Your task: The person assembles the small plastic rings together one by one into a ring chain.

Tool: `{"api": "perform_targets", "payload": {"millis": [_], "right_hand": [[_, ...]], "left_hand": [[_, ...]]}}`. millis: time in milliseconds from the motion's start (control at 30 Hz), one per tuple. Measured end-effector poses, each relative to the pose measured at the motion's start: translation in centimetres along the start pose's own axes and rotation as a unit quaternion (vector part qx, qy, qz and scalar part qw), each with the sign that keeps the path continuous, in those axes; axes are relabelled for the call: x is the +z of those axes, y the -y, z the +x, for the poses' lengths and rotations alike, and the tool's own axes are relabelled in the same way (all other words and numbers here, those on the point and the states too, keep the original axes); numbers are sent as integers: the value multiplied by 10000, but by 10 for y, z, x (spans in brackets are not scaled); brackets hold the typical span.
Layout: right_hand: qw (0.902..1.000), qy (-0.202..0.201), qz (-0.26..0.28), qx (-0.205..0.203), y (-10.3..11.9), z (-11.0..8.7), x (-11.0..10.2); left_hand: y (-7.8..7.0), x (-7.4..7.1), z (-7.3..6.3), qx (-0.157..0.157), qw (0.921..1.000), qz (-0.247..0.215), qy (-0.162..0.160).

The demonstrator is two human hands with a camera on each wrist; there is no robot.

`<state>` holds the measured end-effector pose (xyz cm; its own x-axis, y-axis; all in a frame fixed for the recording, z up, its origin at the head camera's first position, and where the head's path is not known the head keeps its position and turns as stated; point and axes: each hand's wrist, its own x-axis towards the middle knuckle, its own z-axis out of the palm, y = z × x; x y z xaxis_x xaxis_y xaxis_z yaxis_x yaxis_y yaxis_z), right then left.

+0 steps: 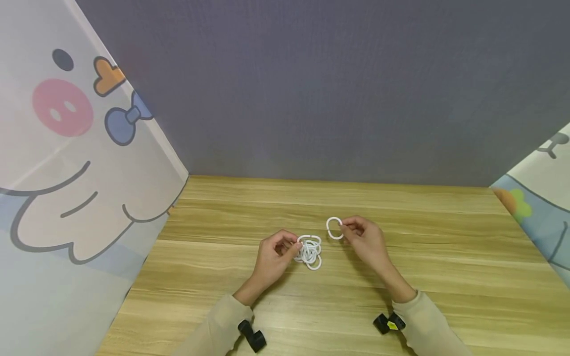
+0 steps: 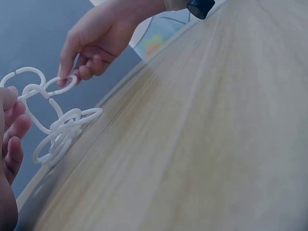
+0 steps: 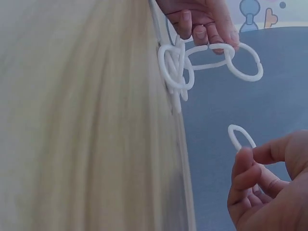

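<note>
A thin white plastic ring (image 1: 328, 226) with a small gap in its side is pinched between the thumb and fingers of my right hand (image 1: 367, 242). Just to its left, my left hand (image 1: 272, 257) grips a link (image 3: 246, 78) at the top of a bunch of similar white rings (image 1: 309, 253). In the right wrist view, this gripped link hooks through another ring, and the others hang or lie bunched below, close over the tabletop. The right hand's ring is apart from the bunch in the head view. The left fingers partly cover the bunch.
The wood-grain table (image 1: 285, 202) ends at a grey upright panel (image 1: 311, 99) behind the hands. Cartoon-printed walls stand at the left (image 1: 147, 188) and right (image 1: 530, 198). A black wrist device (image 1: 253, 337) sits at the left sleeve, another (image 1: 382, 324) at the right.
</note>
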<state>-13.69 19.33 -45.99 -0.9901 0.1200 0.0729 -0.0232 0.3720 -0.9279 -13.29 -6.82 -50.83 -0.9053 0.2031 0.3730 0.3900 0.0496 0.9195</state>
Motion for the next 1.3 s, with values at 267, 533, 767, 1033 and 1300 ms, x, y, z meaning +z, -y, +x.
{"api": "perform_targets", "payload": {"millis": [267,533,767,1033,1300], "right_hand": [[9994,236,256,-19,11,-5,0],[9987,436,239,-87,13,-6,-3],[9973,582,438,52,18,-8,-3],[9946,557,871,99,24,-12,-2],[9904,593,1244,49,32,-17,1]], "left_hand": [[0,-1,0,2,10000,-38,13],[1,0,0,21,10000,-21,11],[1,0,0,27,10000,-24,23],[1,0,0,136,9999,-80,29],[1,0,-1,144,9998,-117,62]]}}
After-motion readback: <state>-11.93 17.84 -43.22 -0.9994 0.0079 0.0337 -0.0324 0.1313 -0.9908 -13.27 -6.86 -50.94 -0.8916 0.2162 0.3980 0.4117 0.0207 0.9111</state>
